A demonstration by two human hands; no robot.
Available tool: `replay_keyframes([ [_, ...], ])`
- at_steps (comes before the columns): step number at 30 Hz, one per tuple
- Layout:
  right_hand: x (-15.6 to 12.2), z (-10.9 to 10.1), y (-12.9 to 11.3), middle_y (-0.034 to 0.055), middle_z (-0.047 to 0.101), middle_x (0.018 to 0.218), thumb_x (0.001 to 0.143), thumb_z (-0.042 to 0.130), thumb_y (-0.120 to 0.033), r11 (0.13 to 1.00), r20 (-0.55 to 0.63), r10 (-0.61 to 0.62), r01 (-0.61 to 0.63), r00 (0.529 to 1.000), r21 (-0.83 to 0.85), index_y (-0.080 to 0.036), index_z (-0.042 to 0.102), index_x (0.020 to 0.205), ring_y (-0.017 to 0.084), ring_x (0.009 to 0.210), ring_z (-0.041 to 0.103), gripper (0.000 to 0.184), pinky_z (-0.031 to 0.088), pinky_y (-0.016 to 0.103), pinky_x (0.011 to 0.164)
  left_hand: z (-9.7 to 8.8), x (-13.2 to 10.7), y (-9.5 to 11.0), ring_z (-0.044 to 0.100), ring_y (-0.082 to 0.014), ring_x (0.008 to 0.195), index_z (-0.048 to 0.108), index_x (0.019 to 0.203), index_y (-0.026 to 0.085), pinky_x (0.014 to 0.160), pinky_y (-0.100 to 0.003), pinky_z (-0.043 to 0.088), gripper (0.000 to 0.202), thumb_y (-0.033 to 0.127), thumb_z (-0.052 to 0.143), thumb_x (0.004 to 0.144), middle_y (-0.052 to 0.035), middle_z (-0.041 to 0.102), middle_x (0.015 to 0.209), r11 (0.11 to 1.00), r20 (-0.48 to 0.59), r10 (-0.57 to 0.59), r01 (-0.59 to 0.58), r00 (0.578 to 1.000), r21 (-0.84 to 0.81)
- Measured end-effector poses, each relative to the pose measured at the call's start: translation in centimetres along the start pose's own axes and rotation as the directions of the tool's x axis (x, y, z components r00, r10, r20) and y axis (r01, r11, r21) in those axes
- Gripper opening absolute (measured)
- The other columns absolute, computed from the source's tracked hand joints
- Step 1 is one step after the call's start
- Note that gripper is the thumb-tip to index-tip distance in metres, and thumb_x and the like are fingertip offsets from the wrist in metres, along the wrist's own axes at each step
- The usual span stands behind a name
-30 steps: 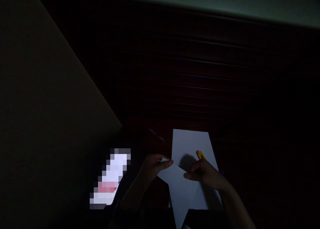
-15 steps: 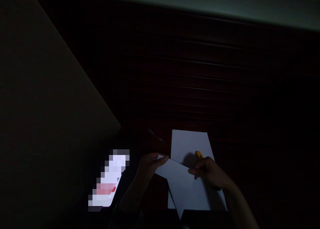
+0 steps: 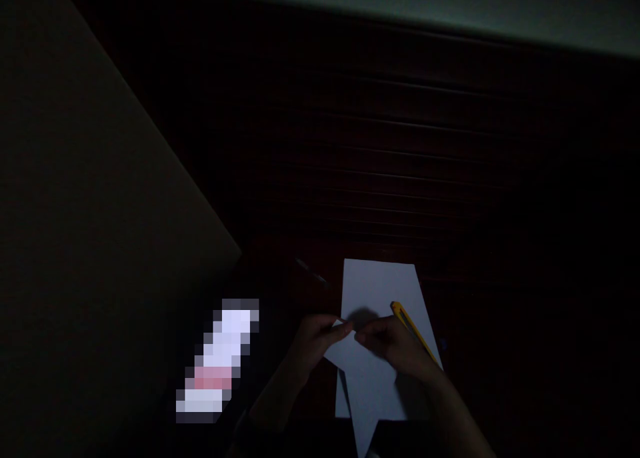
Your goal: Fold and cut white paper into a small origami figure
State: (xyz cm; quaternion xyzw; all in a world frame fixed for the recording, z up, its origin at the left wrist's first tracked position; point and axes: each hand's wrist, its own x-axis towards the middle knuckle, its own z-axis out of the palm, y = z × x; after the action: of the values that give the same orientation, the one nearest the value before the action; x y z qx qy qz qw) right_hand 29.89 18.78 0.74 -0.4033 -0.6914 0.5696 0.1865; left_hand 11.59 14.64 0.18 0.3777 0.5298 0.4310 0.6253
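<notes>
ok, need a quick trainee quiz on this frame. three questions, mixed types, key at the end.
1. True or false: the left hand is holding the yellow tool.
2. Which lies furthest left in the view?
A) dark pen-like thing
B) bright pixelated object
C) white sheet underneath
3. Fill in: the piece of paper between the fingertips narrows to a point toward the ____ of the view.

Key: 1 false, it pinches paper; 2 B; 3 bottom.
</notes>
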Motion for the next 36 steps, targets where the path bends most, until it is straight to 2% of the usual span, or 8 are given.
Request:
replay_keyframes([
  [7, -0.1, -0.4, 0.4, -0.004, 0.04, 0.05, 0.077, 0.058, -0.035, 0.997, 0.025, 0.037, -0.038, 0.999, 0.071, -0.014, 0.065, 0.063, 0.008, 0.048, 0.029, 0.025, 0.023, 0.022, 0.045, 0.0, 0.4, -0.4, 0.056, -0.0145, 0.053, 0.066, 0.069, 0.01, 0.048, -0.021, 0.037, 0.029, 0.039, 0.067, 0.067, -0.0035, 0.063, 0.059, 1.0, -0.069, -0.025, 0.025, 0.997, -0.012],
  [14, -1.0, -1.7, 1.3, -0.0014, 0.058, 0.057, 0.073, 0.061, -0.034, 0.993, 0.039, 0.089, -0.091, 0.995, 0.069, -0.017, 0.068, 0.065, 0.011, 0.053, 0.045, 0.02, 0.035, 0.023, 0.052, -1.1, 0.1, 1.0, 0.053, -0.0128, 0.048, 0.064, 0.059, 0.012, 0.045, -0.021, 0.036, 0.028, 0.039, 0.067, 0.064, -0.0009, 0.059, 0.051, 0.999, -0.268, 0.007, 0.002, 0.963, 0.034],
  [20, -1.9, -3.2, 1.4, 0.0021, 0.065, 0.064, 0.073, 0.058, -0.024, 0.988, 0.162, 0.091, -0.109, 0.983, 0.109, -0.014, 0.07, 0.072, 0.015, 0.062, 0.056, 0.016, 0.042, 0.025, 0.06, -1.9, 0.3, 1.5, 0.051, -0.0132, 0.043, 0.062, 0.051, 0.013, 0.042, -0.022, 0.034, 0.032, 0.043, 0.07, 0.057, -0.0003, 0.056, 0.046, 0.992, -0.356, -0.008, 0.052, 0.934, 0.112],
  [25, -2.7, -5.0, 1.6, 0.0041, 0.067, 0.07, 0.073, 0.055, -0.02, 0.99, 0.227, 0.053, -0.081, 0.972, 0.113, -0.015, 0.071, 0.074, 0.018, 0.069, 0.06, 0.016, 0.046, 0.03, 0.066, -2.3, 0.3, 1.7, 0.052, -0.0141, 0.044, 0.061, 0.052, 0.013, 0.043, -0.023, 0.035, 0.034, 0.046, 0.067, 0.059, -0.0009, 0.057, 0.047, 0.987, -0.361, 0.013, 0.046, 0.932, 0.153],
  [29, -2.6, -5.3, 1.0, 0.0049, 0.067, 0.074, 0.077, 0.055, -0.029, 0.998, -0.013, 0.036, -0.036, 0.999, 0.059, -0.015, 0.069, 0.074, 0.019, 0.074, 0.06, 0.02, 0.045, 0.032, 0.071, -2.1, 0.2, 1.7, 0.055, -0.0154, 0.047, 0.062, 0.055, 0.013, 0.044, -0.023, 0.037, 0.034, 0.046, 0.067, 0.061, -0.0013, 0.059, 0.049, 0.985, -0.336, 0.018, 0.04, 0.942, 0.166],
  [32, -1.9, -3.9, 0.2, 0.0057, 0.064, 0.091, 0.079, 0.055, -0.038, 0.999, -0.155, -0.026, 0.032, 0.988, 0.04, -0.017, 0.066, 0.089, 0.02, 0.085, 0.057, 0.026, 0.043, 0.032, 0.076, -1.4, 0.2, 1.4, 0.057, -0.0163, 0.05, 0.065, 0.066, 0.013, 0.046, -0.023, 0.039, 0.03, 0.043, 0.068, 0.062, -0.0019, 0.062, 0.055, 0.994, -0.258, 0.016, 0.013, 0.966, 0.108],
  [34, -1.4, -2.7, 0.0, 0.0044, 0.063, 0.087, 0.075, 0.059, -0.042, 0.999, -0.065, -0.017, 0.02, 0.998, 0.039, -0.017, 0.065, 0.09, 0.018, 0.077, 0.056, 0.029, 0.044, 0.029, 0.068, -0.9, 0.1, 1.0, 0.059, -0.0166, 0.054, 0.066, 0.076, 0.013, 0.048, -0.023, 0.041, 0.029, 0.04, 0.068, 0.063, -0.0026, 0.065, 0.06, 0.997, -0.22, 0.034, -0.018, 0.975, 0.077],
  [36, -1.0, -1.9, 0.3, 0.0001, 0.057, 0.063, 0.074, 0.059, -0.046, 0.999, -0.008, 0.043, -0.044, 0.999, -0.026, -0.016, 0.066, 0.07, 0.012, 0.057, 0.049, 0.031, 0.039, 0.025, 0.054, -0.6, 0.1, 0.7, 0.059, -0.0165, 0.056, 0.065, 0.081, 0.013, 0.05, -0.023, 0.041, 0.029, 0.038, 0.067, 0.066, -0.0035, 0.066, 0.064, 0.996, -0.195, 0.053, -0.039, 0.979, 0.076],
])
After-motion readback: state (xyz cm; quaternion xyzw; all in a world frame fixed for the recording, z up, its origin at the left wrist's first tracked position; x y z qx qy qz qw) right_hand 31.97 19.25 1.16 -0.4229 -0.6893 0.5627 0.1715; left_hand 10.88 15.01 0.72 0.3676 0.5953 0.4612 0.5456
